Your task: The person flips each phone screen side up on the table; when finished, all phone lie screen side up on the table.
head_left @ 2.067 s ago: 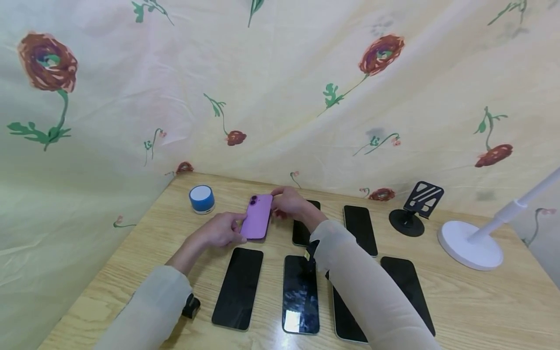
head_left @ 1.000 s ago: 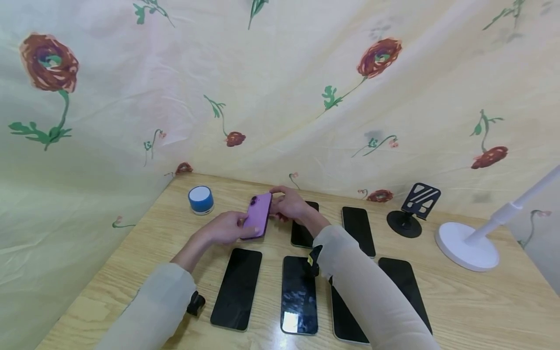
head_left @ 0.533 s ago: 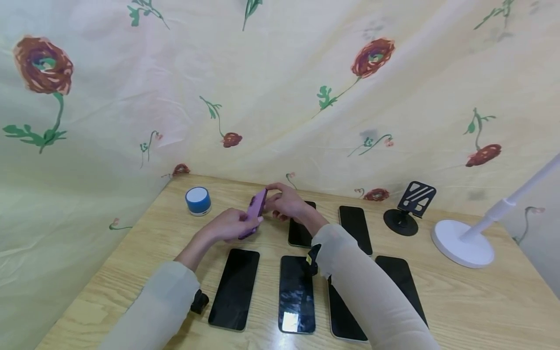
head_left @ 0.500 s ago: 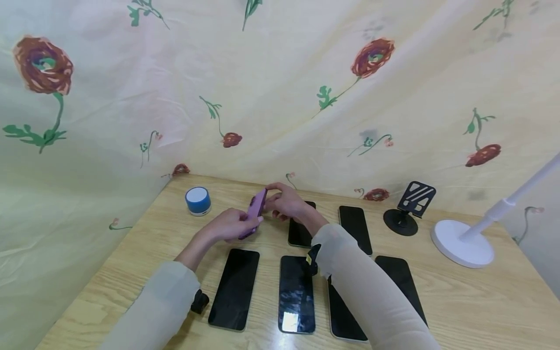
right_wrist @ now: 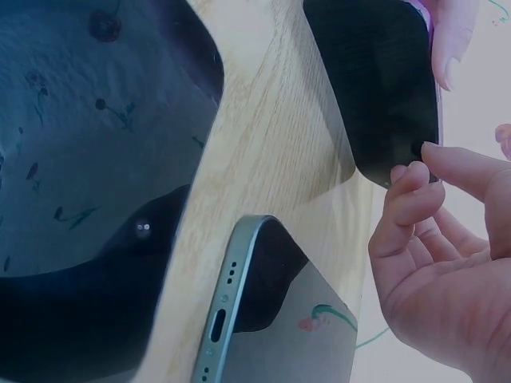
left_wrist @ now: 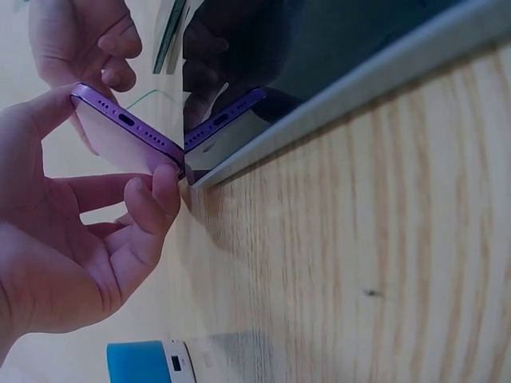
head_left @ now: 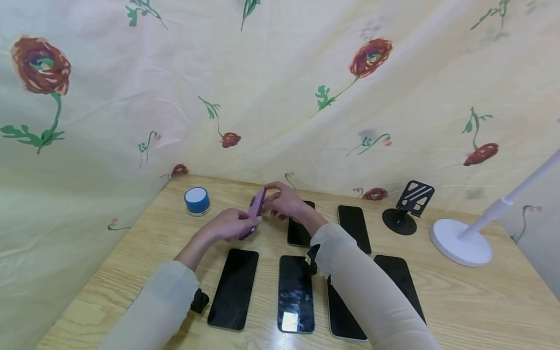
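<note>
A purple smartphone is tipped up on its long edge near the back of the wooden table, its dark screen turned toward the right wrist camera. My left hand grips its near end; the left wrist view has the thumb and fingers on either side of the charging-port end. At the far end, my right hand pinches the phone's corner with its fingertips, the other fingers curled beneath. Partly under my right hand and wrist lies a black-screened phone.
Nearer lie another phone, a phone with a bright reflection, and a tablet-sized device partly hidden by my right sleeve. Phones lie rightward. A blue-and-white cylinder, black stand and white lamp base stand around.
The purple phone has turned from lying nearly flat, back upward, to standing on edge. My left hand has shifted slightly right with it; over the last half second both hands barely move.
</note>
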{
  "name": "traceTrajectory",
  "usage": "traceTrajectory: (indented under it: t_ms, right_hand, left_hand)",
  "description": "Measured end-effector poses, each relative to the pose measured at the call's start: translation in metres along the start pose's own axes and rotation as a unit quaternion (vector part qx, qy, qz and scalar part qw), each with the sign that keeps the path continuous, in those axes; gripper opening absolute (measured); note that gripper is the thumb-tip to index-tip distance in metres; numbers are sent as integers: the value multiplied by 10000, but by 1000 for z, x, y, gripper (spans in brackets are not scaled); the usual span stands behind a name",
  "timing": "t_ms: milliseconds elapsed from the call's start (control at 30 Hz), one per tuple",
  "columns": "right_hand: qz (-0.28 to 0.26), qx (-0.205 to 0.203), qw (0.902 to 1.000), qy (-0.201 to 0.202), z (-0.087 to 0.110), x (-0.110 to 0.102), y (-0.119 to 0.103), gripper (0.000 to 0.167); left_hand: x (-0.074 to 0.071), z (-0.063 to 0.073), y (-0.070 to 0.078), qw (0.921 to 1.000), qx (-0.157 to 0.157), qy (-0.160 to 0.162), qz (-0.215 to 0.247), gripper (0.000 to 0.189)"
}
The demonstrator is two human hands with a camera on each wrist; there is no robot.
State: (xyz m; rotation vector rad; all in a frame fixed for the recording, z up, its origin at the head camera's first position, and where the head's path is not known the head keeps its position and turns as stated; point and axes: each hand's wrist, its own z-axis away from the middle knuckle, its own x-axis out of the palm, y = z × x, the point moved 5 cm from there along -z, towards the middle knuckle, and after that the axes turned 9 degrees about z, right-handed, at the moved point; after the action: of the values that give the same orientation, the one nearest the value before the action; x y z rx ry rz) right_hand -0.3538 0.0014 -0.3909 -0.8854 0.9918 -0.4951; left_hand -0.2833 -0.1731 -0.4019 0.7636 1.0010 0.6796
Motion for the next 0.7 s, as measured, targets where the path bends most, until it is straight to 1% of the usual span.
traceTrajectory:
  t_ms: [133,300,400,500,600,700]
  right_hand:
    - [-43,4,10000,12,0,1,0,64]
    - [-119,-15,9999,-16,1,4,0,65]
    - [-193,-12,9997,-178,1,8,0,67]
    - [-328,44,9985,-446,1,13,1,67]
    - [-392,108,9967,-698,1,18,2,66]
    - [-341,133,9958,-839,2,21,3,66]
  left_hand:
    - [-2,0,1,10000,30,-40,54,61]
    - [-4,0,4,9996,200,-78,182,60]
    - [-6,0,6,9991,311,-63,291,65]
    - [-8,1,8,9985,398,-13,387,70]
    - [-10,2,10,9976,490,37,492,71]
    - [-11,3,11,9968,580,46,556,70]
